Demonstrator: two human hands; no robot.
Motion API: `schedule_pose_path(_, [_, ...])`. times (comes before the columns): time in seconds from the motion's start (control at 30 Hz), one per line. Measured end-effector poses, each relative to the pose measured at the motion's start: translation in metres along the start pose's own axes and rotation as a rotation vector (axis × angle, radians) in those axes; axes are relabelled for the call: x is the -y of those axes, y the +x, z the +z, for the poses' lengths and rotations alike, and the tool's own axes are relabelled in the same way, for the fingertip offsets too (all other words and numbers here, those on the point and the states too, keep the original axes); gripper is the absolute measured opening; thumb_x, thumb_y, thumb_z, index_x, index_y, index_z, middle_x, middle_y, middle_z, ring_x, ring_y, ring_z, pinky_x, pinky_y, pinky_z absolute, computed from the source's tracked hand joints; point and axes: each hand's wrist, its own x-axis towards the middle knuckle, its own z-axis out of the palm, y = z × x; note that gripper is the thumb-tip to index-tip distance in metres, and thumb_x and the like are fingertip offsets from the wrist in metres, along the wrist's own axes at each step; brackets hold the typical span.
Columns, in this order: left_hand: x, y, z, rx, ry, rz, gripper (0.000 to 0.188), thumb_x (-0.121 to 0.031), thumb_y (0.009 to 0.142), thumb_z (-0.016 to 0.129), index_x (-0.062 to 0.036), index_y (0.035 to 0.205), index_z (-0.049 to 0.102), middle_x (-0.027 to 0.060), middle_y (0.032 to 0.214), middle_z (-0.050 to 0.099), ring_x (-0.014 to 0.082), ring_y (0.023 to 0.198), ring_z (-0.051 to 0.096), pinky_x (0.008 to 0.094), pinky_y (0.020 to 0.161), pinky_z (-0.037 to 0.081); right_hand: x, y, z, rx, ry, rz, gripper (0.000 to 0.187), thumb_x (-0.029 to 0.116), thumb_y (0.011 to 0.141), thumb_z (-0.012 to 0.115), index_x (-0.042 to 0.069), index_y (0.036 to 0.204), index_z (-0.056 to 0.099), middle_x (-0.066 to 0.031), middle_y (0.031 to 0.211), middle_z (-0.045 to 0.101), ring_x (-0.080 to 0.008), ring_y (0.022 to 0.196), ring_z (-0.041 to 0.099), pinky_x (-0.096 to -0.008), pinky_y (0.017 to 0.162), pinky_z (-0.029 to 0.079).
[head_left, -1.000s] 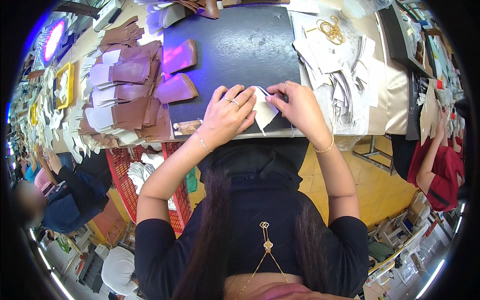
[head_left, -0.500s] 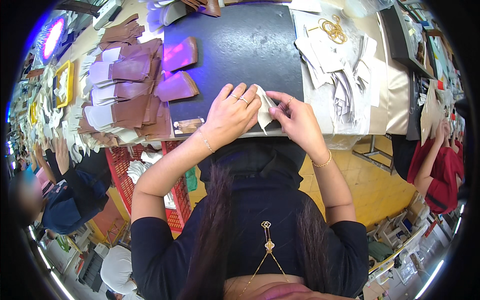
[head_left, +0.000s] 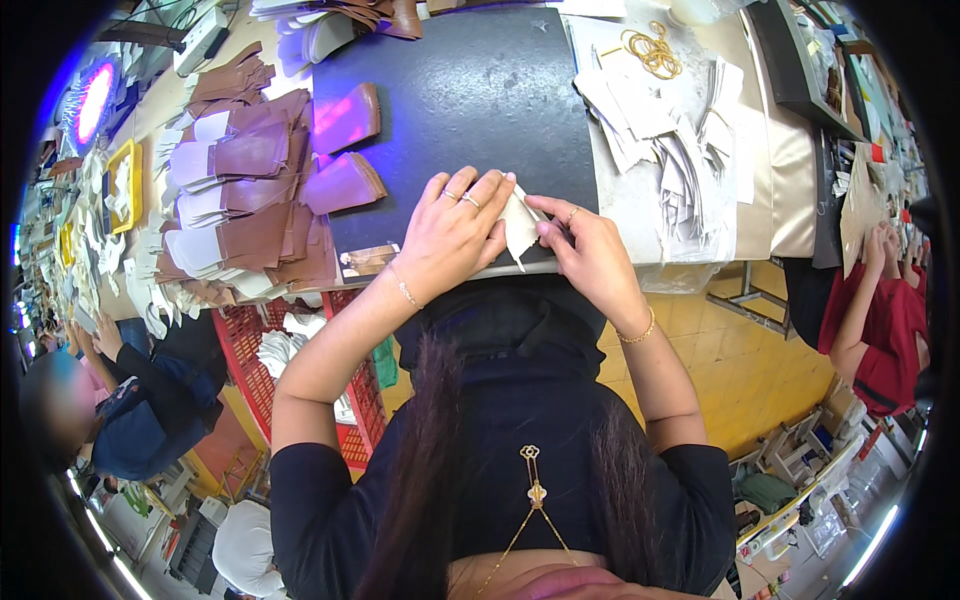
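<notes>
Workshop counter crowded with cut material, a dark mat at its middle, a yellow floor and other seated workers at the edges of the view. At the mat's near edge the person's left hand and right hand meet over a small pale piece, seemingly thin lining or paper. The left hand lies partly over it, fingers spread nearly flat and wearing 2 rings, pressing rather than gripping. The right hand's fingers are curled closed on the piece's right edge in a pinch, thumb against forefinger. The piece sits between both hands, touching each, its lower corner hanging just past the mat's edge.

Judging by how it creases and droops, the piece looks light, limp and easily folded, likely to slip or wrinkle if tugged; the edges and corners appear the surest places to hold it, with a flat palm steadying the middle.

Left of the mat lie brown pieces in overlapping stacks, near them pale backings. Right of the mat sits a heap of white scraps, with rubber bands beyond. A red crate stands under the counter
</notes>
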Motion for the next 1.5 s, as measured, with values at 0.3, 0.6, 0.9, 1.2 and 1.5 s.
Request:
schedule_pose_path(0.3, [0.000, 0.002, 0.001, 0.005, 0.007, 0.004, 0.054, -0.021, 0.083, 0.068, -0.0043, 0.134, 0.061, 0.0095, 0.126, 0.059, 0.0299, 0.115, 0.055, 0.0455, 0.098, 0.043, -0.003, -0.011, -0.005, -0.052, -0.126, -0.127, 0.034, 0.000, 0.094, 0.063, 0.006, 0.128, 0.068, -0.0147, 0.094, 0.070, -0.0267, 0.073, 0.064, -0.0346, 0.071, 0.052])
schedule_pose_path(0.6, [-0.001, 0.001, 0.001, 0.007, 0.060, 0.001, 0.054, -0.022, 0.083, 0.067, -0.0062, 0.134, 0.060, 0.0098, 0.126, 0.058, 0.0296, 0.116, 0.055, 0.0478, 0.098, 0.043, -0.003, -0.015, -0.007, -0.061, -0.282, -0.152, 0.032, 0.002, 0.092, 0.065, 0.008, 0.123, 0.069, -0.0131, 0.083, 0.063, -0.0318, 0.072, 0.063, -0.0400, 0.069, 0.051])
schedule_pose_path(0.9, [-0.001, 0.001, 0.002, 0.002, 0.067, -0.005, 0.053, -0.023, 0.083, 0.068, -0.0082, 0.133, 0.062, 0.0086, 0.125, 0.059, 0.0290, 0.116, 0.055, 0.0475, 0.098, 0.042, -0.001, -0.017, -0.005, -0.040, -0.554, -0.167, 0.037, 0.005, 0.092, 0.064, 0.014, 0.127, 0.066, -0.0103, 0.083, 0.062, -0.0319, 0.069, 0.066, -0.0413, 0.063, 0.056])
schedule_pose_path(1.2, [0.004, 0.004, -0.001, -0.031, 0.018, -0.071, 0.046, -0.030, 0.084, 0.076, -0.0149, 0.127, 0.068, 0.0073, 0.123, 0.059, 0.0282, 0.115, 0.053, 0.0453, 0.097, 0.041, 0.001, -0.047, -0.013, 0.164, -0.785, -0.067, 0.064, 0.008, 0.091, 0.058, 0.020, 0.152, 0.045, -0.0128, 0.077, 0.064, -0.0328, 0.061, 0.067, -0.0409, 0.056, 0.055])
schedule_pose_path(1.5, [0.005, 0.006, -0.005, -0.001, -0.190, -0.241, 0.050, -0.027, 0.081, 0.081, -0.0088, 0.126, 0.067, 0.0098, 0.124, 0.058, 0.0310, 0.117, 0.052, 0.0436, 0.101, 0.040, -0.006, -0.067, -0.058, -0.091, -0.676, 0.134, 0.058, 0.017, 0.090, 0.071, -0.005, 0.137, 0.044, -0.0247, 0.098, 0.068, -0.0393, 0.084, 0.068, -0.0461, 0.073, 0.054])
